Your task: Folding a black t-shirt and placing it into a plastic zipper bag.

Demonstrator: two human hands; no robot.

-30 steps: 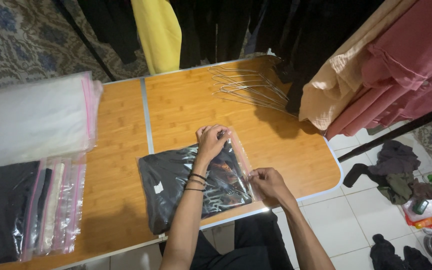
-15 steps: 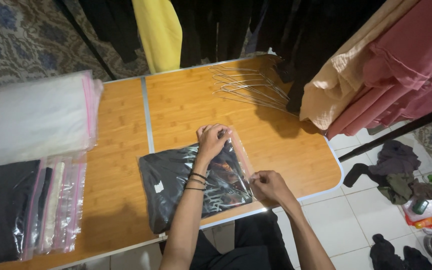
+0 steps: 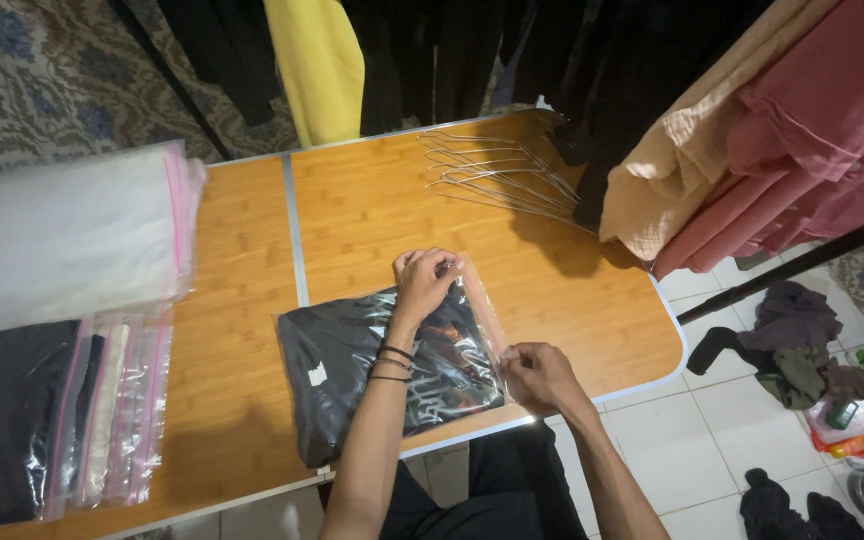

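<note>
A folded black garment sits inside a clear plastic bag (image 3: 352, 370) with a pink zip strip, lying on the wooden folding table (image 3: 372, 220). My left hand (image 3: 426, 282) pinches the far end of the bag's zip edge, with dark bands around the wrist. My right hand (image 3: 535, 375) pinches the near end of the same edge at the table's front rim. The bag lies flat between both hands.
A stack of empty clear bags (image 3: 62, 235) lies at the left, with several bagged garments (image 3: 42, 420) in front of it. Wire hangers (image 3: 502, 175) rest at the far right. Hanging clothes (image 3: 772, 140) crowd the right side; clothes litter the tiled floor (image 3: 792, 340).
</note>
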